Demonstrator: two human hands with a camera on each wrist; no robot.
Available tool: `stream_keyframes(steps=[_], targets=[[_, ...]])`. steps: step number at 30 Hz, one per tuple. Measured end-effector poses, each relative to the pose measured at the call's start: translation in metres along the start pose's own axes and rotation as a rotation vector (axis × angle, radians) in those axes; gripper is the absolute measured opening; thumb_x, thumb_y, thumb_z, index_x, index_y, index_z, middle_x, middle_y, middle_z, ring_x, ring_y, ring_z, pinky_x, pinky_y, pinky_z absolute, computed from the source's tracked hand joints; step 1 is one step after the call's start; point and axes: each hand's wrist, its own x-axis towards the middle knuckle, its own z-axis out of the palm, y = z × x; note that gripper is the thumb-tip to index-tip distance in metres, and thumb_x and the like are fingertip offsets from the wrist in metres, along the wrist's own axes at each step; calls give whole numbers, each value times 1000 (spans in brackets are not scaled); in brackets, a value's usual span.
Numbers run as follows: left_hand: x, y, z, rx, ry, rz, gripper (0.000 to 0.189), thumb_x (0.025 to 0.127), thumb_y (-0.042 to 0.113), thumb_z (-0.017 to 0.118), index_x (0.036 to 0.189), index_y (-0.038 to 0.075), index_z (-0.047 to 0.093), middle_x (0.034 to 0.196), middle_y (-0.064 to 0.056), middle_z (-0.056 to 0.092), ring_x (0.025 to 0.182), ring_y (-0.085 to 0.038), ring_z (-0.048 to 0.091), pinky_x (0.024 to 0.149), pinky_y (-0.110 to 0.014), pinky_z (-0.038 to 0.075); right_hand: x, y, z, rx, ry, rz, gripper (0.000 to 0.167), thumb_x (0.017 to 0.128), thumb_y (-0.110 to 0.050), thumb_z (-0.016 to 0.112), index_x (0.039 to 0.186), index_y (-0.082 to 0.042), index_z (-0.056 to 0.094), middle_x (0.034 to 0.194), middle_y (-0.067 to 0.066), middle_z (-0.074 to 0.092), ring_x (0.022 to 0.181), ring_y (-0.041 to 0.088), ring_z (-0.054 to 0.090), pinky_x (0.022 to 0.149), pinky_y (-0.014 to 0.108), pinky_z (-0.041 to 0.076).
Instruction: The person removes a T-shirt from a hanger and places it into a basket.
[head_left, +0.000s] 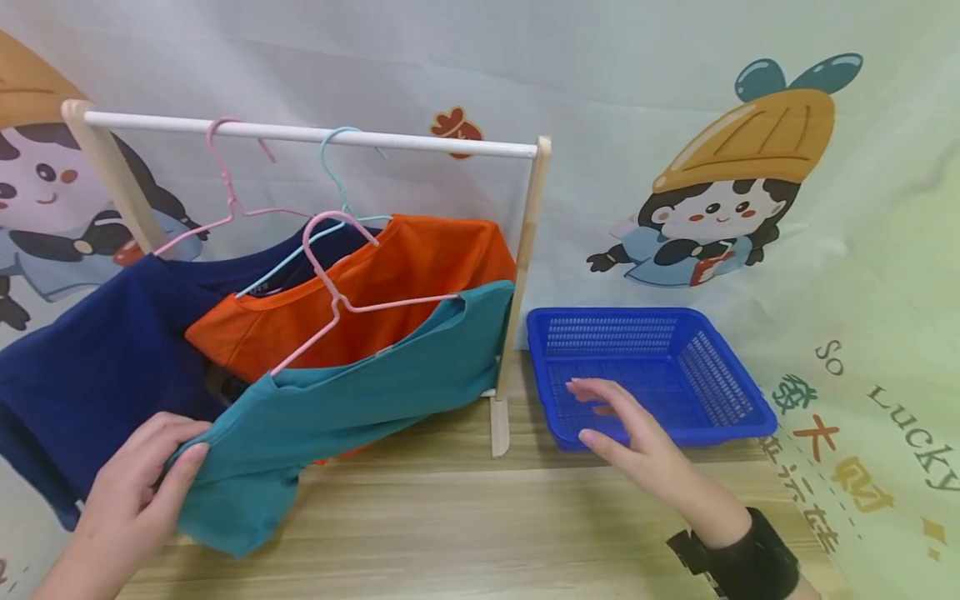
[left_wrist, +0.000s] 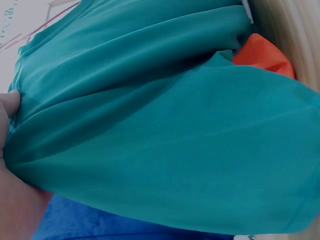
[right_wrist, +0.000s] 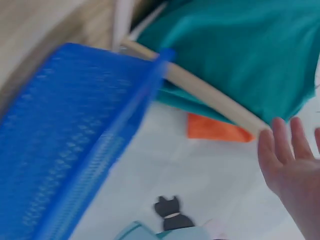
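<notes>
A teal shirt [head_left: 352, 408] is on a pink hanger [head_left: 335, 302], whose hook shows lower than the white rail in the head view. My left hand [head_left: 142, 492] pinches the shirt's edge at the left shoulder, thumb in front; the left wrist view shows the teal cloth [left_wrist: 165, 140] spread beside the thumb. My right hand [head_left: 637, 433] is held over the front of a blue basket [head_left: 660, 435], fingers apart and holding nothing. Behind the teal shirt, an orange shirt [head_left: 442, 258] hangs on a light blue hanger [head_left: 330, 171], and a navy shirt [head_left: 112, 358] on another pink hanger [head_left: 225, 175].
The small rack has a white rail [head_left: 450, 143] between wooden posts [head_left: 527, 250], and a wooden foot [head_left: 499, 427] on the wood-grain table [head_left: 420, 525]. A printed cloth [head_left: 585, 75] covers the wall behind. My right wrist wears a black strap [head_left: 753, 558].
</notes>
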Motion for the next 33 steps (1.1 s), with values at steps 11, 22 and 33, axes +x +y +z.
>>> stream_keyframes(steps=[11, 22, 33], targets=[[1, 14, -12, 24, -38, 39, 22, 86, -9, 59, 97, 8, 66, 95, 17, 54, 90, 10, 45, 79, -4, 34, 41, -39, 7, 105, 149, -149, 49, 90, -2, 59, 136, -8, 45, 138, 8, 46, 131, 18, 39, 106, 28, 33], [12, 39, 7, -56, -131, 148, 35, 83, -9, 63, 99, 22, 67, 94, 14, 58, 86, 5, 49, 78, -7, 38, 66, -76, 16, 98, 133, -123, 52, 93, -33, 59, 141, -22, 42, 143, -5, 43, 134, 16, 37, 110, 48, 29], [19, 56, 34, -194, -167, 285, 37, 82, -8, 64, 101, 24, 65, 92, 14, 59, 82, 2, 50, 73, -13, 39, 63, -97, 31, 208, 44, -121, 27, 91, -6, 60, 119, -4, 63, 104, 8, 70, 91, 16, 68, 83, 32, 55]])
